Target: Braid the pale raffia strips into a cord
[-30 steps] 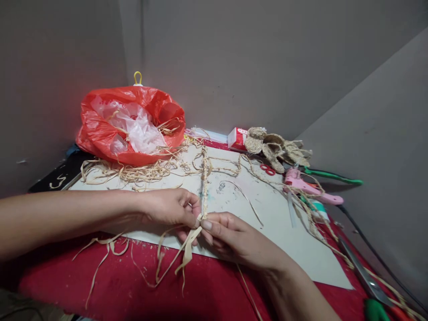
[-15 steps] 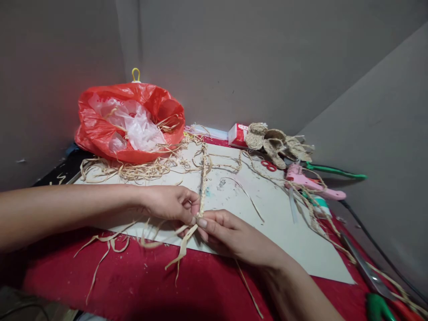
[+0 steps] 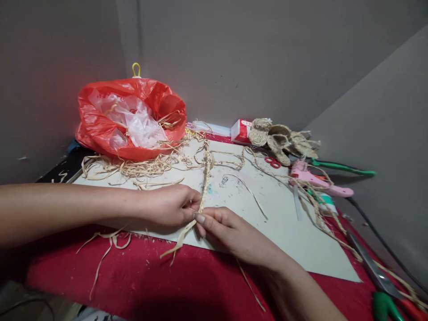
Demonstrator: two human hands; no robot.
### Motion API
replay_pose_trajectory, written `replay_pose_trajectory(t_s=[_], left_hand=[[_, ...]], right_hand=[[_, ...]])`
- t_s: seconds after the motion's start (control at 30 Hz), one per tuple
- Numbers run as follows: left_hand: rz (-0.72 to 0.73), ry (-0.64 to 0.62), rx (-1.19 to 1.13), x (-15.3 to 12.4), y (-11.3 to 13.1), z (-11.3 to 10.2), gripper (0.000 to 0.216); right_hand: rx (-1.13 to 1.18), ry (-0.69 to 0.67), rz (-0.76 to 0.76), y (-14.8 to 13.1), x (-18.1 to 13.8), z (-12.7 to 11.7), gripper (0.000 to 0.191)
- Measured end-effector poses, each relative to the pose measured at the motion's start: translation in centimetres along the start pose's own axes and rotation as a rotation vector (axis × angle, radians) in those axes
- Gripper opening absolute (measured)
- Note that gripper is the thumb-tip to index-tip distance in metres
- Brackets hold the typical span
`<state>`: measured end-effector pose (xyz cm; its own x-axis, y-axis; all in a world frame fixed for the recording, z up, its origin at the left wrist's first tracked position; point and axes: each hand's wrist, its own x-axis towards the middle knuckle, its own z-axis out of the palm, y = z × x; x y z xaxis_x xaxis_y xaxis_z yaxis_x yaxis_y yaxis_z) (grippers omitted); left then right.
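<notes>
Left hand (image 3: 169, 206), right hand (image 3: 230, 229) — close, fingers (image 3: 209, 224) pinched

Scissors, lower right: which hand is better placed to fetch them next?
Probably the right hand: it is nearer the scissors, while the left hand would have to cross it. Both are at the near end of the braid; the left could hold it.

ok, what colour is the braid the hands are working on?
Pale straw-beige: the braid shows best in the head view, the only one.
</notes>
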<state>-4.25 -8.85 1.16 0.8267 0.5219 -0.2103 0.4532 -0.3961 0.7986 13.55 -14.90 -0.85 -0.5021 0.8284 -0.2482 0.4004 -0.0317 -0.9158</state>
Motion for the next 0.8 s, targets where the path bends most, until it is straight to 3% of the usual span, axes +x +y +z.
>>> replay_pose_trajectory(t_s=[0.1,0.27,0.47,0.6,0.8], left_hand=[[0.017,0.086,0.112,-0.5,0.4,0.3,0.013],[-0.034,0.067,0.11,-1.4,1.2,0.1,0.005],[-0.227,-0.001,-0.274,-2.0,1.9,0.4,0.011],[-0.368,0.047,-0.587,-2.1,2.3,1.5,0.006],[-0.348,0.095,-0.607,-2.1,2.5,3.2,0.007]], right_hand=[[-0.046,0.056,-0.023,-0.3,0.1,0.5,0.038],[-0.104,0.153,-0.018,-0.6,0.1,1.5,0.036],[0.025,0.251,0.026,-0.8,0.2,2.2,0.038],[0.245,0.197,-0.08,-0.7,0.4,2.7,0.047],[0.487,0.181,0.044,0.3,0.6,3.5,0.048]])
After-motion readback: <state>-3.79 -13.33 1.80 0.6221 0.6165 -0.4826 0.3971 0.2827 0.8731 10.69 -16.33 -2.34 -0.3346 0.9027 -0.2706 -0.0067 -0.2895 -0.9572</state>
